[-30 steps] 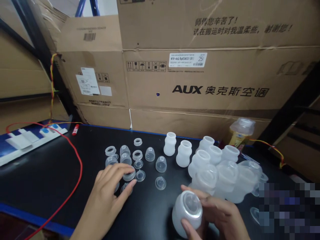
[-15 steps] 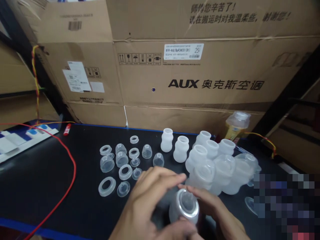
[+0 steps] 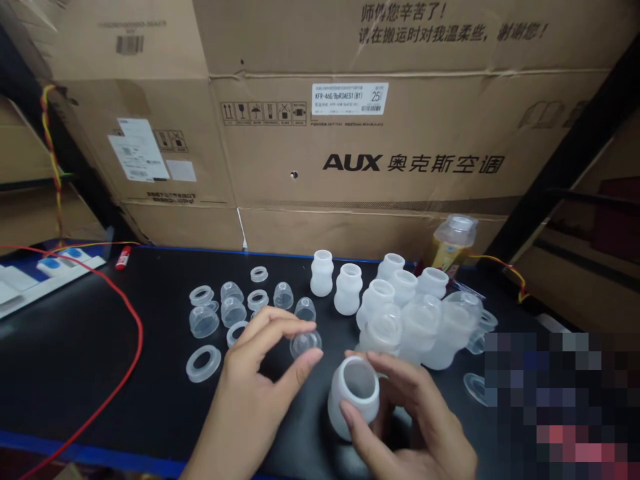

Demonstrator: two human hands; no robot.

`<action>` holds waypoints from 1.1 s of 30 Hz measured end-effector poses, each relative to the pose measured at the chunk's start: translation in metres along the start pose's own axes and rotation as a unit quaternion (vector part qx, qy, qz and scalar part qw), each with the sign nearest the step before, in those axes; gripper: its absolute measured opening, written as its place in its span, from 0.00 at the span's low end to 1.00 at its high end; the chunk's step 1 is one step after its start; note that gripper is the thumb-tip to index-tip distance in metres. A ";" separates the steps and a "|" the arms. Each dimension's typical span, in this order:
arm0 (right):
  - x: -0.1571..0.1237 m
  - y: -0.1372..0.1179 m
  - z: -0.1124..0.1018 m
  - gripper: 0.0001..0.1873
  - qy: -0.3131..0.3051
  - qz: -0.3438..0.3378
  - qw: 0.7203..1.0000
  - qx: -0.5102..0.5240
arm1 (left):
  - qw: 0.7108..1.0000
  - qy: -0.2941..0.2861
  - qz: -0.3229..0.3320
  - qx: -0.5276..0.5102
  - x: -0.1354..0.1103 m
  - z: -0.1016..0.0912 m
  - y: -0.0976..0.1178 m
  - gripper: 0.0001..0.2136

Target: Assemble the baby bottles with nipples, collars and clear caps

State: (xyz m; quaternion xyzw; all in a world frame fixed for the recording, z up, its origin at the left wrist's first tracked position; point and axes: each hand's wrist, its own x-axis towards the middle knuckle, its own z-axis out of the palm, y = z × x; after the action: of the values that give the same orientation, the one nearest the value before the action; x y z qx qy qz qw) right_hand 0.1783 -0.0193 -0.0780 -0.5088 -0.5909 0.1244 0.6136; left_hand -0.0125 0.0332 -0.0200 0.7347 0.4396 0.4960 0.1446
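Stacked cardboard boxes (image 3: 350, 133) printed with AUX wall off the far edge of a black tabletop (image 3: 85, 373), whose near edge carries a blue strip (image 3: 75, 447). At the far left, a white power strip (image 3: 30, 277) sits along the tabletop's edge, and a red wire (image 3: 136, 333) curves down past it, well apart from the plastic parts. Translucent bottle bodies (image 3: 420, 320) crowd the right half, nearly touching one another, with a narrow lane of black between them and the smaller clear cups (image 3: 204, 322) and flat rings (image 3: 203, 363) spread at centre-left. The right hand (image 3: 415, 427) sits just in front of the bottle bodies, its fingers (image 3: 395, 373) wrapped wide around a white bottle body (image 3: 350, 407) held tilted, mouth up. The left hand (image 3: 255, 393) is beside it, its fingers (image 3: 270, 327) narrowed to pinch a small clear cup (image 3: 305, 344) against the thumb, with a short gap between the two hands.
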 end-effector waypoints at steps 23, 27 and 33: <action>0.001 0.002 0.003 0.14 -0.034 -0.021 0.999 0.028 | 0.951 -0.049 -0.174 0.251 -0.002 -0.071 -0.072 0.14; 0.001 0.001 0.002 0.15 -0.045 -0.018 0.999 0.008 | 0.939 -0.068 -0.172 0.289 0.000 -0.056 -0.062 0.12; 0.003 0.001 -0.001 0.18 -0.054 -0.032 0.998 0.007 | 0.928 -0.053 -0.179 0.324 0.001 -0.045 -0.060 0.15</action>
State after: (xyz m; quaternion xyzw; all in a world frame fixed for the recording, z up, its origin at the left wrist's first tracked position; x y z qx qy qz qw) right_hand 0.1799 -0.0171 -0.0767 -0.4779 -0.6380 0.1363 0.5882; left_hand -0.0813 0.0588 -0.0373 0.6760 0.6922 0.2527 0.0086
